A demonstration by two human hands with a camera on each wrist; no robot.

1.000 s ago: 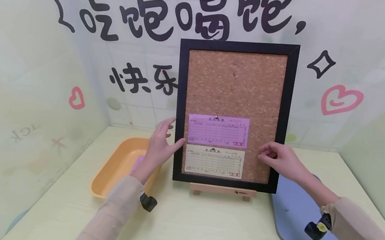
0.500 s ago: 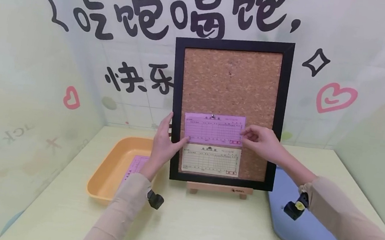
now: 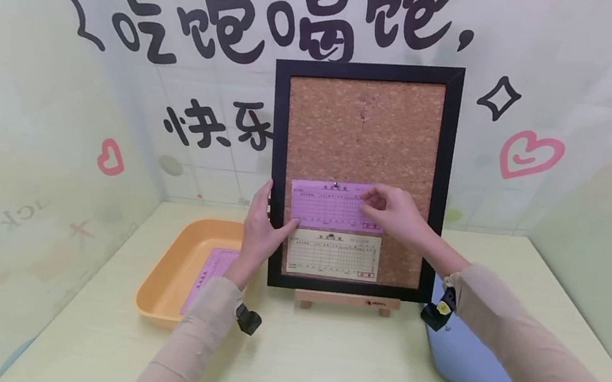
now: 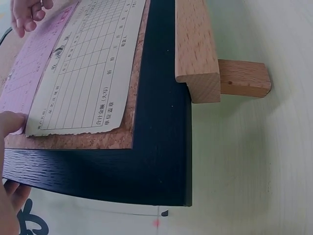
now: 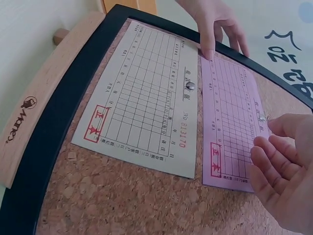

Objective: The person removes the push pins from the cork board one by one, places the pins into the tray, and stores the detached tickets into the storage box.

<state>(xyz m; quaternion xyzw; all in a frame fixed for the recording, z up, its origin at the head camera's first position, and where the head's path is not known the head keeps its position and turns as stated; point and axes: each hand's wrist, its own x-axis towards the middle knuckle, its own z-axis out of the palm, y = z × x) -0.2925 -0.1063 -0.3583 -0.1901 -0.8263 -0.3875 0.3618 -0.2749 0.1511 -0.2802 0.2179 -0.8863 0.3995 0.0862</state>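
A black-framed cork board (image 3: 273, 149) stands upright on a wooden easel (image 3: 347, 300). A pink slip (image 3: 327, 205) is pinned on it with a silver pin (image 5: 264, 117) at its top middle. Under it hangs a beige slip (image 3: 332, 255) with its own pin (image 5: 190, 85). My left hand (image 3: 274, 212) pinches the frame's left edge: the thumb (image 4: 10, 122) presses the pink slip's lower left corner and the fingers reach behind the frame. My right hand (image 3: 373, 202) hovers over the right part of the pink slip (image 5: 230, 127) with loosely curled fingers (image 5: 274, 161) that hold nothing.
An orange tray (image 3: 168, 282) with another pink slip (image 3: 213, 269) in it lies left of the board. A blue mat (image 3: 463, 357) lies on the table at the right. Decorated walls close in behind and on both sides.
My right hand has moved left from the frame's right edge onto the pink slip. My left hand has closed on the frame's left edge, thumb on the slip's corner.
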